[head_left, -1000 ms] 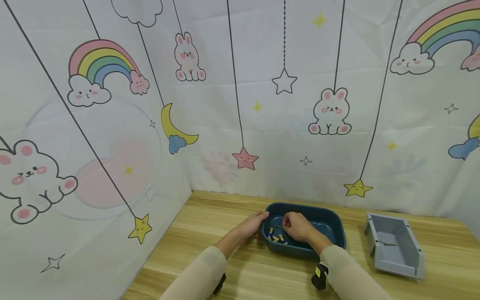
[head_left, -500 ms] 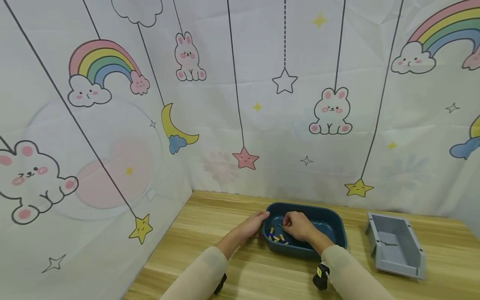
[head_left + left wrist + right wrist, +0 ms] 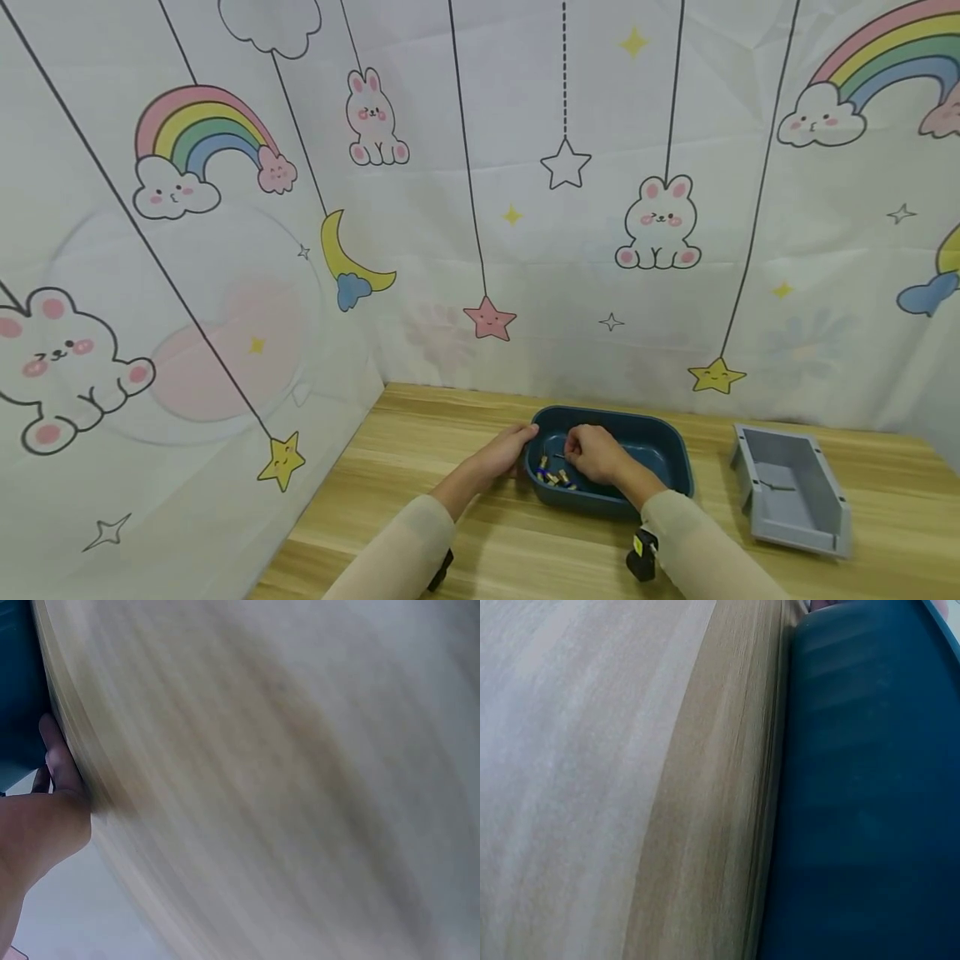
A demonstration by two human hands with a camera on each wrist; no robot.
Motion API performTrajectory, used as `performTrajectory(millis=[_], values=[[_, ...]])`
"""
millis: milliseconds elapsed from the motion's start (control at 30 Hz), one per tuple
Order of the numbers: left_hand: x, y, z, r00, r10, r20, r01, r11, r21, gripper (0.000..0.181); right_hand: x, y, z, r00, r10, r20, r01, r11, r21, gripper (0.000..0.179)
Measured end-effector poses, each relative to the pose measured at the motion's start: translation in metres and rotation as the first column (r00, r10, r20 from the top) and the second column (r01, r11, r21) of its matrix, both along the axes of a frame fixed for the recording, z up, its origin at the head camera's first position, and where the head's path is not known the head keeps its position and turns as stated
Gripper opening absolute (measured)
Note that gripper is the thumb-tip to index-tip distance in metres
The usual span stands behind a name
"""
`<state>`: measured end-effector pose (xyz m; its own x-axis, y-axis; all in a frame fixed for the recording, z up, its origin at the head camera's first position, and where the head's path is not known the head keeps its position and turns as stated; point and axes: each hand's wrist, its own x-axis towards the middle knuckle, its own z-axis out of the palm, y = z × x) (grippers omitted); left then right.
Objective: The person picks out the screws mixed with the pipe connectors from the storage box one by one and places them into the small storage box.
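At its left end, the dark blue basin is held by my left hand, the thumb at the rim. The left wrist view shows that hand's fingers against the basin's outer wall. My right hand is inside the basin, fingers curled. From its fingertips a thin dark metal rod sticks out to the left; its exact kind is too small to tell. Several small brass-coloured pieces with blue parts lie in the basin's near left corner. The right wrist view shows mostly the basin's outer wall.
To the right of the basin stands a grey plastic bin with a low front. A thin metal piece lies in it. The wooden table ends against a white printed cloth at the back and left.
The rod's visible end tilts slightly at the right fingertips between frames. Left hand, basin and grey bin stay where they were; the head view shifts slightly.
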<state>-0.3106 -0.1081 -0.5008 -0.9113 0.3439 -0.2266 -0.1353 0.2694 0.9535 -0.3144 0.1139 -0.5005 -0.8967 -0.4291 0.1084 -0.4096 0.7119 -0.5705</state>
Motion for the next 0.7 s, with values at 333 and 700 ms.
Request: performTrajectory(millis=[333, 700], values=[[0.0026, 0.0007, 0.0012, 1.000, -0.004, 0.006, 0.004, 1.000, 0.014, 0.056, 0.0028, 0.0023, 0.0007, 0.999, 0.051, 0.016, -0.051, 0.999, -0.004, 0.012], [0.0044, 0.0004, 0.0015, 1.000, 0.003, -0.010, -0.003, 1.000, -0.003, 0.058, 0.0010, 0.0053, -0.0045, 0.998, 0.066, 0.007, -0.066, 0.997, -0.026, 0.010]])
